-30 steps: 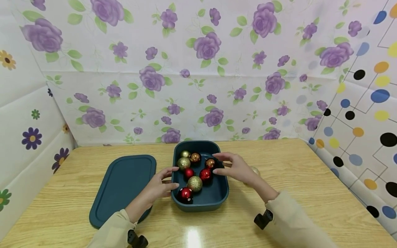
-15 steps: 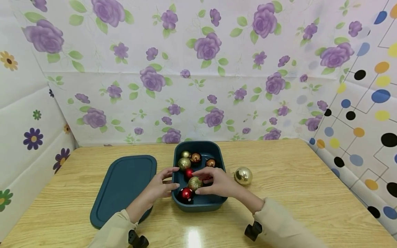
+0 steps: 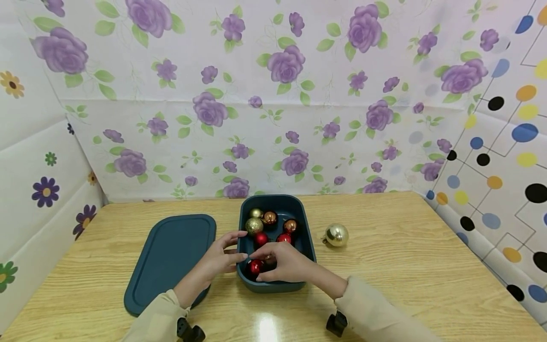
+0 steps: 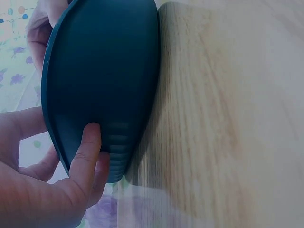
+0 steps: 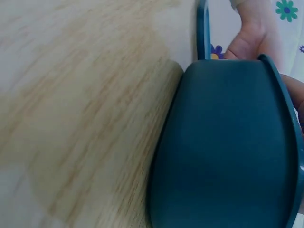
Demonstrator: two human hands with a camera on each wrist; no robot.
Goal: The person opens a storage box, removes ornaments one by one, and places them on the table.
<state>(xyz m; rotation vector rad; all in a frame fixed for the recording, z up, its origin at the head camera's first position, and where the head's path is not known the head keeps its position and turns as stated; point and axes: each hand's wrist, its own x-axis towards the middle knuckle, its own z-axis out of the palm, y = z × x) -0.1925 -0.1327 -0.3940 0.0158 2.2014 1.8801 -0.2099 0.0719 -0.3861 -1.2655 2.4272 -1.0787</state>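
A dark teal box [image 3: 310,247] holds several Christmas baubles. My left hand [image 3: 222,254] holds its left side: thumb and a fingertip lie over the rim, and other fingers press the outer wall [image 4: 109,85]. Inside the box's near end, my right hand [image 3: 286,262] has its fingertips spread around a shiny red bauble [image 3: 255,266] at the near left corner; the bauble lies on the bottom. Behind that hand the glittery gold bauble is mostly hidden. Another red bauble [image 3: 284,238] shows just beyond it. In the right wrist view the box wall [image 5: 223,142] hides most of the right hand.
Farther back in the box lie a glittery gold bauble [image 3: 254,226] and copper baubles [image 3: 290,225]. A shiny gold bauble [image 3: 335,235] rests on the wooden table [image 3: 397,256] right of the box. A flat teal lid [image 3: 175,254] lies on the left. Flowered cloth [image 3: 273,142] hangs behind.
My right hand has moved left and nearer across the box, from the copper and red baubles, over the glittery gold one, to the near red one. The left hand stays put.
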